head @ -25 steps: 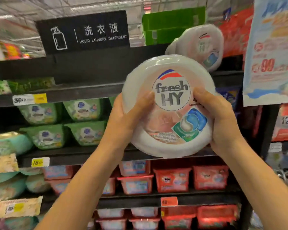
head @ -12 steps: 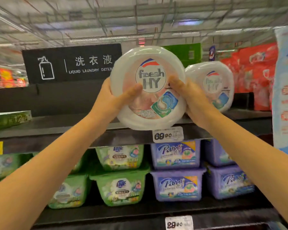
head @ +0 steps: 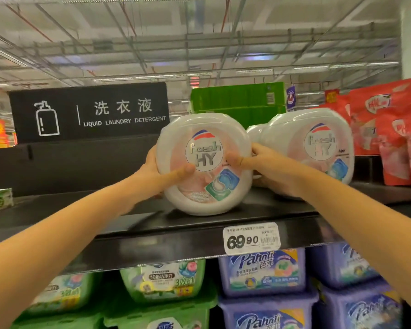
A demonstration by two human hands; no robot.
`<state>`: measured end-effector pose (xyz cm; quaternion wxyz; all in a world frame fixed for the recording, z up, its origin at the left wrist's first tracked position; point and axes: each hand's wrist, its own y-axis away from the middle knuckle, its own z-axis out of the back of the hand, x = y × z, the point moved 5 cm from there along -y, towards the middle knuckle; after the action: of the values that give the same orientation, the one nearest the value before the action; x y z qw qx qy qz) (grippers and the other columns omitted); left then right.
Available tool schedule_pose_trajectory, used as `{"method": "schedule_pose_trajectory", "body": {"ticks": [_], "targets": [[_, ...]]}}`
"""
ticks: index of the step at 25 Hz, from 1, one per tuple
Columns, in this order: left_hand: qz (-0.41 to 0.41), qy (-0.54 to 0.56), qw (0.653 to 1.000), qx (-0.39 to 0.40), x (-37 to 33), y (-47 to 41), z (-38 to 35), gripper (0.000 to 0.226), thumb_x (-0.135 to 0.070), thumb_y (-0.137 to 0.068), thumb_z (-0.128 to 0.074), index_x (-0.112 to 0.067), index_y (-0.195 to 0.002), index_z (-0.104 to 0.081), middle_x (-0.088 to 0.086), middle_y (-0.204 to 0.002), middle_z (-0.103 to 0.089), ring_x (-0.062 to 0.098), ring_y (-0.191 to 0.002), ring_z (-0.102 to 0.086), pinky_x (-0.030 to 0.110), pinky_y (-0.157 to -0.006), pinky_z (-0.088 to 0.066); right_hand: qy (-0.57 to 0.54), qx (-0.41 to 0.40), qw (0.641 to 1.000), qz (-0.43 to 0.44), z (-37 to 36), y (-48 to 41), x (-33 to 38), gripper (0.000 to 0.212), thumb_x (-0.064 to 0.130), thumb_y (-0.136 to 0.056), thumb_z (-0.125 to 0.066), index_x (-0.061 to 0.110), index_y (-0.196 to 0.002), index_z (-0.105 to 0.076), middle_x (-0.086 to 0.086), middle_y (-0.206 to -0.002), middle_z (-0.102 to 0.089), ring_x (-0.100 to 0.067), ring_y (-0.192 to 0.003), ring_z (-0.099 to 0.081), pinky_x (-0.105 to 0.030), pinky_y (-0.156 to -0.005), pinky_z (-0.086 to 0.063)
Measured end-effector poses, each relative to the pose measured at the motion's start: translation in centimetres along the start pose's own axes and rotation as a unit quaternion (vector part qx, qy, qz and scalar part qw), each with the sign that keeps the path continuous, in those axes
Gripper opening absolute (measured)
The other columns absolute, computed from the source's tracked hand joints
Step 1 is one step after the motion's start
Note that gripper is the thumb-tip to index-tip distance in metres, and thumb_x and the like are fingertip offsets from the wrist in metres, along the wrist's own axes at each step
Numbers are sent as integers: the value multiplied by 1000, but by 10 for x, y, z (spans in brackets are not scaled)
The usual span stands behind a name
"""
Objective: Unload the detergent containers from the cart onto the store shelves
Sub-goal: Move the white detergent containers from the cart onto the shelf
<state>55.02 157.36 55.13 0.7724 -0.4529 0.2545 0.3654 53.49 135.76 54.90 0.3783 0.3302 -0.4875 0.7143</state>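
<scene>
A round white detergent pod tub [head: 199,193] with a "fresh HY" label stands on edge on the black top shelf [head: 128,217], its lid facing me. My left hand [head: 157,176] grips its left side, thumb across the lid. My right hand [head: 266,162] holds its right side, fingers wedged between it and a second identical tub [head: 318,148] standing just to the right. The cart is out of view.
A black "Liquid Laundry Detergent" sign [head: 88,112] stands behind the shelf's left part. Green cartons [head: 237,100] and red pouches [head: 389,138] sit at the back right. A 69.90 price tag [head: 252,237] hangs on the shelf edge. Green tubs [head: 161,281] and purple tubs [head: 261,271] fill the shelf below.
Both hands raised the tub from chest height to the top shelf and set its lower edge down on the shelf, beside the second tub. The camera tilted upward.
</scene>
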Motion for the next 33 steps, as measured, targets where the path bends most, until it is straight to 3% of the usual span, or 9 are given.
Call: {"method": "schedule_pose_trajectory", "body": {"ticks": [2, 5, 7, 12, 17, 21, 26, 29, 33], "targets": [[80, -33, 996, 1, 16, -12, 6, 111, -71, -46, -80, -41, -140, -28, -7, -128, -55, 18, -115, -57, 43, -87, -55, 23, -1, 999, -34, 1, -11, -3, 56, 46, -69, -74, 28, -119, -56, 5, -107, -73, -14, -96, -70, -33, -78, -57], [94, -8, 995, -10, 28, -31, 10, 88, -61, -45, -78, -45, -122, -40, -18, -106, -63, 6, -96, -63, 25, -56, -55, 48, -34, 996, -69, -2, -32, -12, 47, 41, -83, -69, 26, -124, -51, 4, -110, -69, -14, -99, -66, -36, -80, -56], [98, -3, 995, -25, 35, -44, 13, 80, -56, -45, -78, -43, -116, -45, -17, -101, -64, 4, -88, -63, 21, -47, -53, 57, -58, 992, -95, -5, -47, -21, 50, 40, -86, -67, 24, -129, -46, 1, -119, -65, -19, -108, -63, -48, -91, -53], [160, -81, 980, -84, 71, -85, 19, 96, -54, -61, -81, -23, -136, -32, 0, -125, -54, 23, -111, -56, 35, -62, -51, 81, -130, 979, -134, -2, -90, -41, 41, 39, -87, -67, 18, -112, -41, -8, -127, -58, -29, -118, -55, -50, -97, -48], [172, -148, 968, -103, 101, -131, 20, 95, -59, -62, -80, -13, -133, -36, 9, -128, -54, 30, -113, -56, 47, -91, -53, 217, -162, 953, -138, 4, -136, -59, 47, 41, -91, -61, 8, -123, -50, -14, -122, -61, -30, -108, -59, -40, -85, -53], [179, -182, 959, -124, 118, -160, 17, 85, -67, -55, -79, -18, -120, -54, 6, -118, -63, 28, -104, -62, 45, -88, -55, 271, -186, 929, -171, 2, -171, -71, 50, 36, -94, -57, 0, -128, -46, -20, -124, -59, -32, -107, -60, -37, -81, -50], [203, -142, 955, -162, 141, -183, 16, 89, -60, -58, -83, -10, -122, -47, 12, -122, -60, 32, -109, -61, 46, -90, -53, 307, -224, 908, -178, 0, -194, -84, 51, 38, -96, -54, 3, -130, -37, -18, -129, -55, -32, -113, -57, -34, -74, -40], [214, -144, 944, -206, 148, -188, 12, 92, -57, -62, -82, -4, -124, -40, 16, -126, -57, 35, -114, -58, 46, -94, -50, 279, -238, 915, -170, -2, -202, -92, 51, 35, -96, -55, 3, -131, -36, -20, -131, -53, -35, -116, -55, -37, -81, -43], [195, -117, 952, -204, 154, -187, 8, 82, -52, -68, -80, -7, -125, -42, 15, -126, -57, 33, -114, -57, 47, -95, -49, 237, -252, 925, -154, -8, -204, -102, 47, 33, -98, -50, 5, -132, -32, -22, -128, -55, -36, -113, -57, -45, -93, -49]]}}
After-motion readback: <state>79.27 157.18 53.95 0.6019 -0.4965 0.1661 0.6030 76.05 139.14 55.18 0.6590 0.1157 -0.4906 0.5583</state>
